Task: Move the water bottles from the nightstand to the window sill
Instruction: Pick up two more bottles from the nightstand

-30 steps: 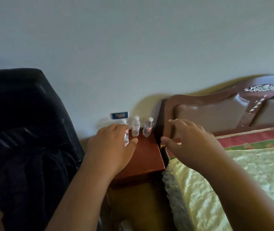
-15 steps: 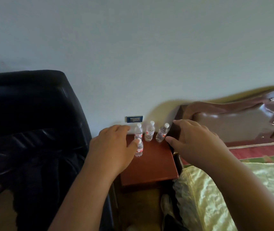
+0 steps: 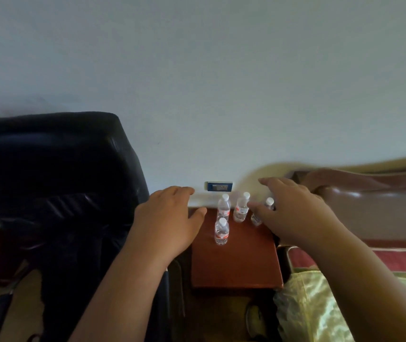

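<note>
Both hands hover spread and empty above the nightstand (image 3: 236, 262): left hand (image 3: 165, 222) beside the front water bottle (image 3: 221, 231), right hand (image 3: 293, 215) partly covering the rightmost bottle (image 3: 268, 204). Two more bottles (image 3: 223, 208) (image 3: 241, 210) stand upright by the wall.

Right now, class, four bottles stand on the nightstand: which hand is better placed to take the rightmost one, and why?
The right hand. Its open fingers already curve around the rightmost bottle, partly covering it, while the left hand hovers open at the nightstand's left edge, nearer the front bottle.
</note>
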